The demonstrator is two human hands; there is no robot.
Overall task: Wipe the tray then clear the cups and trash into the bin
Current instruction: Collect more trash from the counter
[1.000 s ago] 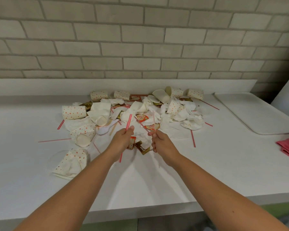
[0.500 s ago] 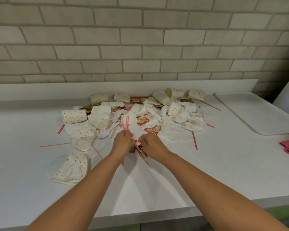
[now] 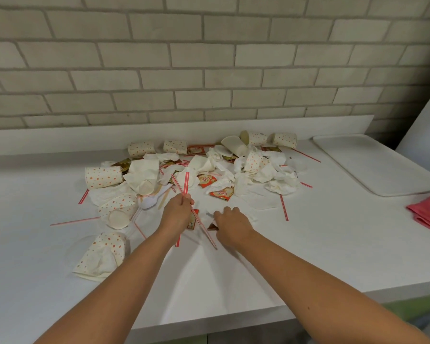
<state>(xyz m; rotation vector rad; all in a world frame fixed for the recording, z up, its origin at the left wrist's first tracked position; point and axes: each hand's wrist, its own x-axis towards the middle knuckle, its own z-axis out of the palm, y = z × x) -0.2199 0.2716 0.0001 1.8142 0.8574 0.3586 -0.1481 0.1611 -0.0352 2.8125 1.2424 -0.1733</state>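
writing: orange sachets (image 3: 207,181) at mid-pile carry print, too small for me to read.
left hand (image 3: 176,212): centre frame, fist closed round two red-and-white straws (image 3: 186,181). One points up toward the pile. The other slants down-right over the counter.
right hand (image 3: 230,223): just right of the left, knuckles up, fingers curled down at the counter beside a small brown sachet (image 3: 212,226). I cannot tell if it has hold of anything.
tray (image 3: 372,165): white, flat on the counter at the right of the frame, well apart from the pile.
cloth (image 3: 427,214): pink, folded, right edge, just below the tray.
cups (image 3: 103,177): dotted paper, lying on their sides from left to upper centre. One flattened cup (image 3: 102,254) at lower left.
trash: crumpled white napkins (image 3: 281,180), loose straws, a white plastic spoon (image 3: 150,201).
surface: white counter (image 3: 308,256) with a low white upstand (image 3: 60,140) along the back.
room: pale brick wall (image 3: 209,58) across the upper half of the frame.
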